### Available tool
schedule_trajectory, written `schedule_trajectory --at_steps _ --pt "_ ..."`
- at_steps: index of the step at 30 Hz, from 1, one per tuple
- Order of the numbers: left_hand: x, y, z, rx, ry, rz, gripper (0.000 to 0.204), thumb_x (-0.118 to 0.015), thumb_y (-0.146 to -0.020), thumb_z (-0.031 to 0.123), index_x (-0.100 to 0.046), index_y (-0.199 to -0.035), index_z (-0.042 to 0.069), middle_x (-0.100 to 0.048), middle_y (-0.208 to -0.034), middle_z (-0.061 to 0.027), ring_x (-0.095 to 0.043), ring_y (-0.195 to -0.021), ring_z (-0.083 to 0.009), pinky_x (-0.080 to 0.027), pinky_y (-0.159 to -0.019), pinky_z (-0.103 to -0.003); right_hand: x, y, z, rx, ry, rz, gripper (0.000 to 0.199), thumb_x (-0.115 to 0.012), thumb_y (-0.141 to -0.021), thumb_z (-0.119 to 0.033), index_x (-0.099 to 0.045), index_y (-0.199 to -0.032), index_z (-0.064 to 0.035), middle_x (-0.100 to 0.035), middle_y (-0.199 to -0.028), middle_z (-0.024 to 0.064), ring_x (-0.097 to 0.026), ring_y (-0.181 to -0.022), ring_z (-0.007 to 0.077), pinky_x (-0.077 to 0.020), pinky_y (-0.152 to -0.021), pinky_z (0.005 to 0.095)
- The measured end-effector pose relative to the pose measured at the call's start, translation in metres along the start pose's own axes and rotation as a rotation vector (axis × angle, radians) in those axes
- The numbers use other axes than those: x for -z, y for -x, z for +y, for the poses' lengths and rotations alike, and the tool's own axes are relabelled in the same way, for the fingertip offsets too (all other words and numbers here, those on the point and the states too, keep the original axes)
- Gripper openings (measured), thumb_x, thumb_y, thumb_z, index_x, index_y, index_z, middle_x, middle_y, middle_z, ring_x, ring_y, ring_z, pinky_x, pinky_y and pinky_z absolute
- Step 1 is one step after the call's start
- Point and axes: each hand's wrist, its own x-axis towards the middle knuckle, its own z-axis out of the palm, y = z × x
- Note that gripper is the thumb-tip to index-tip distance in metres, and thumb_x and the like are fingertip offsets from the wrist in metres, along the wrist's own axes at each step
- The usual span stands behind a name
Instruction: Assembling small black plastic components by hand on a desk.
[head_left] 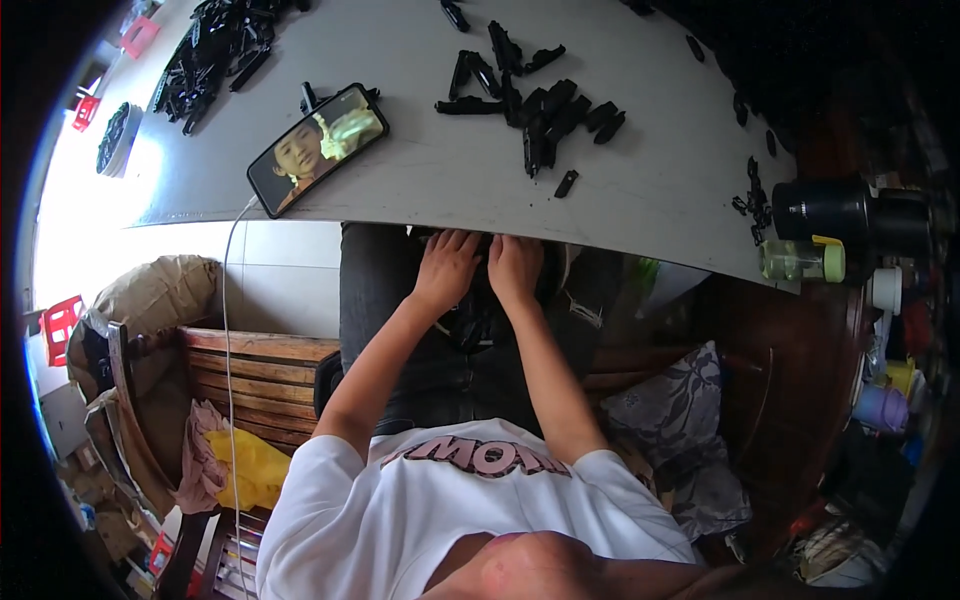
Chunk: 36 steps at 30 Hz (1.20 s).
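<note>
Both hands are together over my lap, close under the near edge of the grey table (400,190). My left hand (447,270) is back-up, its fingers bent together at the table edge and their tips hidden. Beside it, a small gap away, my right hand (515,268) has its fingers pressed together and partly covered by the edge. Whatever they grip is out of sight. Dark pieces (468,325) lie on my lap between the wrists, too dim to name. On the table ahead is a loose group of black plastic parts (545,120), with one small part (567,184) lying apart.
A phone (318,150) with a lit screen leans on a stand, its white cable (230,350) hanging past the edge. A larger heap of black parts (215,60) is at the far left. A green-lidded bottle (800,260) and a black cup (822,208) stand at right.
</note>
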Motion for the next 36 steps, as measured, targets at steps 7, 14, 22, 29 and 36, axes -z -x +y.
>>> schedule_trajectory --at_steps 7,14,22,29,36 --pt "-0.001 0.002 -0.002 -0.007 0.041 -0.069 0.049 -0.060 -0.079 0.021 -0.047 -0.124 0.008 -0.049 -0.122 -0.0126 -0.044 -0.116 -0.0306 -0.033 -0.098 -0.047 0.023 0.006 -0.013 0.075 0.041 0.078 0.026 -0.056 -0.084 -0.024 -0.060 -0.097 -0.0010 -0.057 -0.107 0.0175 -0.050 -0.102 0.0360 -0.0384 -0.086 0.0473" --pt "0.013 0.000 0.002 -0.075 -0.007 -0.023 0.048 -0.062 -0.078 0.023 -0.050 -0.122 0.007 -0.052 -0.114 -0.0120 -0.047 -0.110 -0.0302 -0.034 -0.097 -0.046 0.056 0.019 -0.019 0.164 -0.014 0.026 0.030 -0.058 -0.086 -0.026 -0.059 -0.106 -0.0044 -0.056 -0.110 0.0150 -0.048 -0.109 0.0326 -0.0368 -0.091 0.0490" --pt "0.120 -0.039 0.041 -0.207 0.046 0.197 0.015 -0.060 -0.076 0.007 -0.060 -0.091 0.006 -0.058 -0.079 -0.0053 -0.057 -0.066 -0.0256 -0.048 -0.060 -0.035 0.141 -0.070 -0.059 0.134 -0.148 0.311 0.019 -0.066 -0.079 -0.015 -0.056 -0.092 -0.0049 -0.061 -0.086 0.0121 -0.062 -0.071 0.0287 -0.0483 -0.058 0.0347" --pt "0.116 -0.127 0.015 -0.104 -0.424 0.424 0.031 -0.059 -0.073 0.008 -0.056 -0.103 0.005 -0.057 -0.087 -0.0053 -0.058 -0.079 -0.0211 -0.048 -0.065 -0.034 0.123 -0.112 -0.060 0.045 0.200 0.057 0.035 -0.063 -0.080 -0.019 -0.051 -0.111 -0.0089 -0.063 -0.095 0.0124 -0.063 -0.080 0.0327 -0.0501 -0.066 0.0432" --pt "0.127 -0.115 0.032 0.150 -0.187 0.079 0.028 -0.064 -0.074 0.019 -0.052 -0.097 0.008 -0.059 -0.087 -0.0085 -0.062 -0.079 -0.0236 -0.050 -0.061 -0.035 0.126 -0.086 -0.053 0.099 0.028 0.131 0.032 -0.063 -0.077 -0.012 -0.051 -0.106 -0.0064 -0.064 -0.086 0.0135 -0.063 -0.076 0.0332 -0.0495 -0.064 0.0416"
